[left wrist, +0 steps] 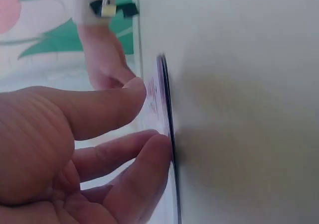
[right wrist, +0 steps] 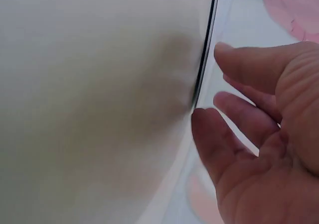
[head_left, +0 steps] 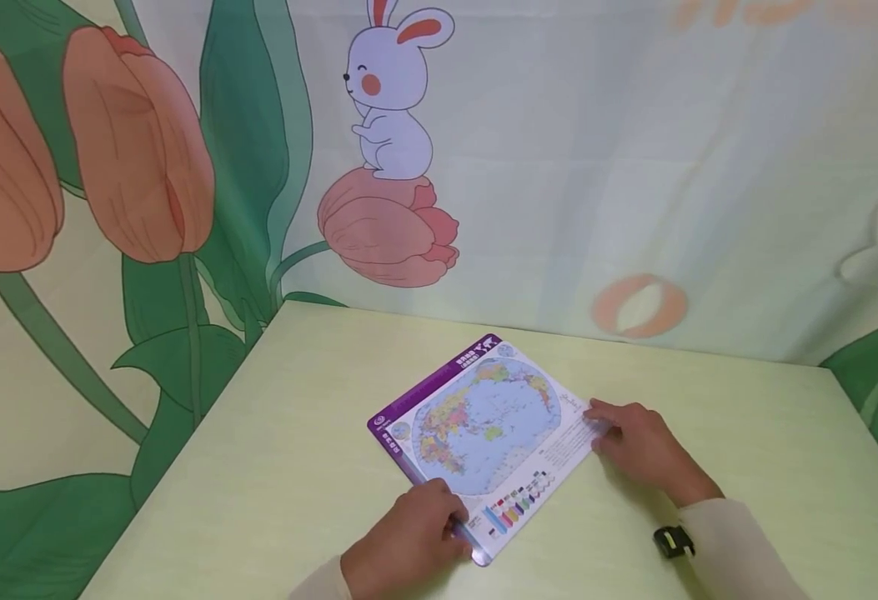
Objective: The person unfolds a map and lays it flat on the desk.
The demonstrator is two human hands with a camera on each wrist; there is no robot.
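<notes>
A thin world map board [head_left: 494, 433], with a purple band along its far left side and rounded corners, lies face up and slanted on the table. My left hand [head_left: 416, 529] is at its near left edge, fingertips touching the border. In the left wrist view, the thumb and the loosely bent fingers [left wrist: 132, 179] stand apart beside the thin dark edge. At the opposite right edge is my right hand [head_left: 644, 446], thumb and index finger by the corner. The right wrist view shows its relaxed fingers [right wrist: 212, 134] touching the board's rim without closing round it.
The pale yellow-green table [head_left: 288, 467] extends around the board. Behind it hangs a cloth backdrop [head_left: 544, 167] printed with a rabbit and tulips. A small black device [head_left: 674, 542] is on the right sleeve's cuff.
</notes>
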